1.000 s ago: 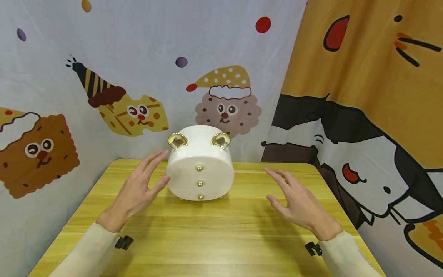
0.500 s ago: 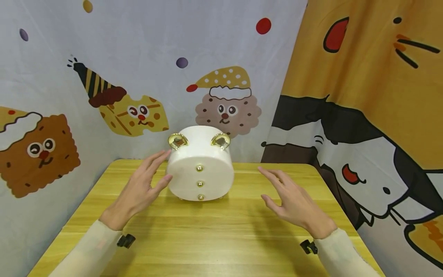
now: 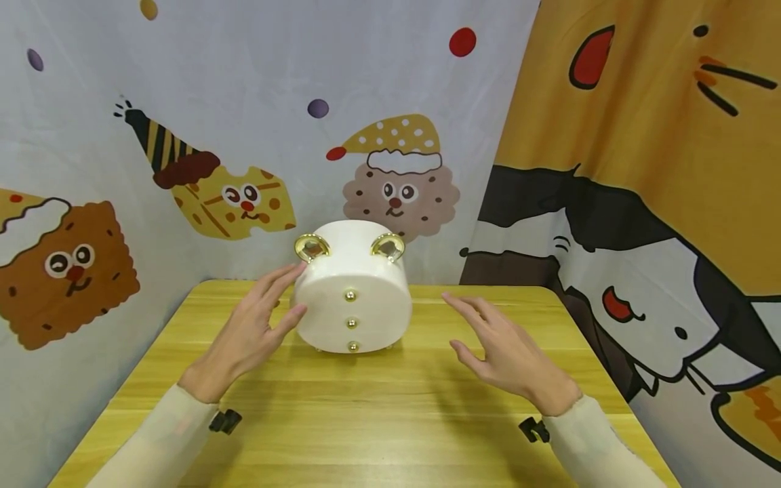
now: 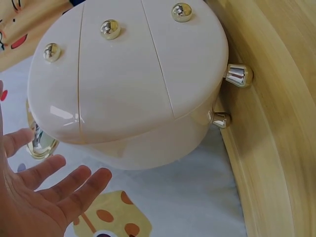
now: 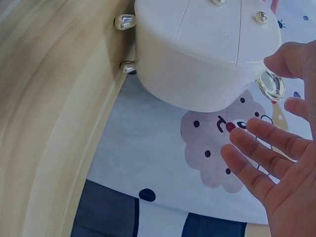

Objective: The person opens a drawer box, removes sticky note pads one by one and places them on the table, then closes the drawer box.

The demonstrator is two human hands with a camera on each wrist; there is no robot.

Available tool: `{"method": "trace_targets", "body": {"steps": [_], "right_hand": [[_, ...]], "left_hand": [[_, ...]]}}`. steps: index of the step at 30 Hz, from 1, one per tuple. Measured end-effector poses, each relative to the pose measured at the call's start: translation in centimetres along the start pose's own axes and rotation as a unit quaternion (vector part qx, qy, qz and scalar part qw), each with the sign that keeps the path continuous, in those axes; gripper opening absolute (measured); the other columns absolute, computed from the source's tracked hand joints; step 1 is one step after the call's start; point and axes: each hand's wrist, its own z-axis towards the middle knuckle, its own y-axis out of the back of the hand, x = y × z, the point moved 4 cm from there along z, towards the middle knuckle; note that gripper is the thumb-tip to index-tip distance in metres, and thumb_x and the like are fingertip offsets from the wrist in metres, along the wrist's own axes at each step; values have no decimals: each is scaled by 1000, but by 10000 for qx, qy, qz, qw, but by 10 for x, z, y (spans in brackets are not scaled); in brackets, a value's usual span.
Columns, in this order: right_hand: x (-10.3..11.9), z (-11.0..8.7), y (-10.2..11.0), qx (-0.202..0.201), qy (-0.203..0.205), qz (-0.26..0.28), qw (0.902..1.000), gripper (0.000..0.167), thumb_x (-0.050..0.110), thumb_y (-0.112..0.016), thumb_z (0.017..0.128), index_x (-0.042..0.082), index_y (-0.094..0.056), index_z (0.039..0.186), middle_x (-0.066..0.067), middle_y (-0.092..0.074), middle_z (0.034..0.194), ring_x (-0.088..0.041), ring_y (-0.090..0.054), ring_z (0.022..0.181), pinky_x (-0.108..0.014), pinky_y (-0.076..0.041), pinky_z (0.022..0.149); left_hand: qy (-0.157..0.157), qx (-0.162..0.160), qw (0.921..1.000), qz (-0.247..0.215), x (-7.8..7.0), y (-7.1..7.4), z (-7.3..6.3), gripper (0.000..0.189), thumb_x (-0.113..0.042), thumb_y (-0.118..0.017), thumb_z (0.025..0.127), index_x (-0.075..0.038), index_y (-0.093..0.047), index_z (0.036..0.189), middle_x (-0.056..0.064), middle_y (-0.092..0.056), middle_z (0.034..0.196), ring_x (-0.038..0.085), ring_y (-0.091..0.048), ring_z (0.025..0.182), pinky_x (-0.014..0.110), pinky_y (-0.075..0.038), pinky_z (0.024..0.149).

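Note:
A white rounded box [image 3: 354,308] with gold ear-shaped rings on top stands on the table. Three gold ball knobs run down its front, and seams in the left wrist view [image 4: 123,74] split that front into three drawers [image 4: 116,79]. Small gold feet [image 4: 238,75] hold the box off the tabletop. My left hand [image 3: 250,332] is at the box's left side, fingers extended, fingertips overlapping its edge in the head view. To the right of the box my right hand [image 3: 506,352] hovers over the table, fingers spread and relaxed, a gap between it and the box.
The wooden table [image 3: 366,420] reaches back to a light cartoon-printed curtain [image 3: 244,68] close behind the box. A yellow curtain [image 3: 671,135] with a cat print hangs along the right side. Black wrist straps [image 3: 226,421] show at both sleeves.
My right hand has moved left toward the box. My left hand has edged slightly right, closer to the box's side. The box has stayed in place.

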Motion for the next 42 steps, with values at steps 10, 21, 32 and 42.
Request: {"method": "trace_targets", "body": {"steps": [10, 21, 32, 42], "right_hand": [[7, 7, -1, 69, 31, 74, 9999, 96, 32, -88, 106, 32, -34, 185, -8, -67, 159, -23, -75, 120, -35, -69, 78], [17, 17, -2, 91, 107, 99, 9999, 91, 32, -86, 107, 29, -37, 184, -7, -68, 156, -21, -74, 115, -33, -68, 77], [27, 23, -9, 226, 71, 211, 9995, 91, 34, -83, 109, 36, -34, 185, -5, -68, 155, -19, -74, 116, -36, -71, 83], [33, 28, -11, 176, 161, 255, 9994, 85, 34, -84, 109, 29, -41, 182, -3, -69, 155, -20, -75, 123, -38, -72, 86]], "left_hand": [[-17, -5, 10000, -21, -5, 1, 5, 68, -24, -72, 117, -24, -47, 180, 19, -55, 176, 50, -62, 153, 79, -62, 112], [-117, -88, 9998, -139, -9, 1, 12, 64, -21, -71, 118, -22, -50, 179, 18, -58, 173, 44, -69, 143, 64, -68, 97], [-102, -102, 9997, -195, -9, -2, 10, 63, -20, -69, 118, -24, -51, 179, 17, -59, 171, 42, -70, 139, 62, -67, 98], [-142, -129, 9995, -266, -8, -4, 12, 62, -19, -69, 118, -23, -52, 178, 15, -60, 172, 38, -71, 139, 60, -72, 98]]}}
